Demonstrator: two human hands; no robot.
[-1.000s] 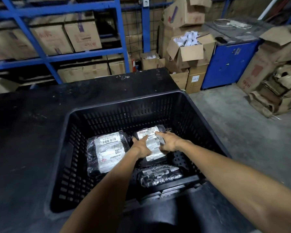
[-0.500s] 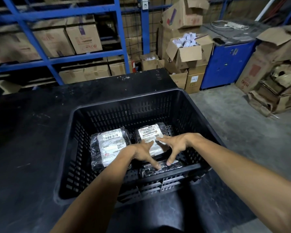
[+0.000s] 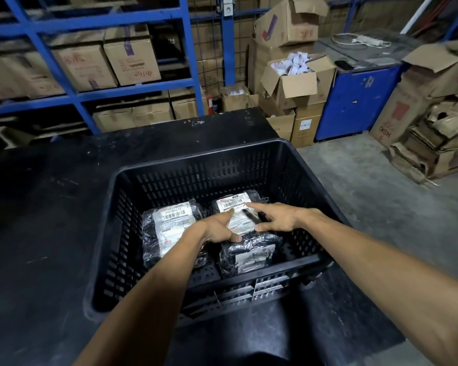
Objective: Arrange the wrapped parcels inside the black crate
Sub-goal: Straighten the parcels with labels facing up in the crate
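A black slotted crate (image 3: 196, 165) stands on a dark table. Three plastic-wrapped parcels with white barcode labels lie on its floor: one at the left (image 3: 169, 225), one at the back right (image 3: 233, 204), one at the front right (image 3: 249, 257). My left hand (image 3: 220, 228) and my right hand (image 3: 278, 217) are both inside the crate, fingers spread, resting on the back right parcel. Neither hand closes around anything. The hands hide the near half of that parcel.
The dark table (image 3: 45, 207) stretches left and behind the crate. Blue shelving (image 3: 90, 93) with cardboard boxes stands behind. Open cartons (image 3: 296, 83), a blue cabinet (image 3: 354, 99) and flattened cardboard (image 3: 434, 143) sit to the right on the concrete floor (image 3: 368, 207).
Both hands reached down to the front right parcel half a second ago and have come back up onto the back right parcel. The front right parcel now lies more in view.
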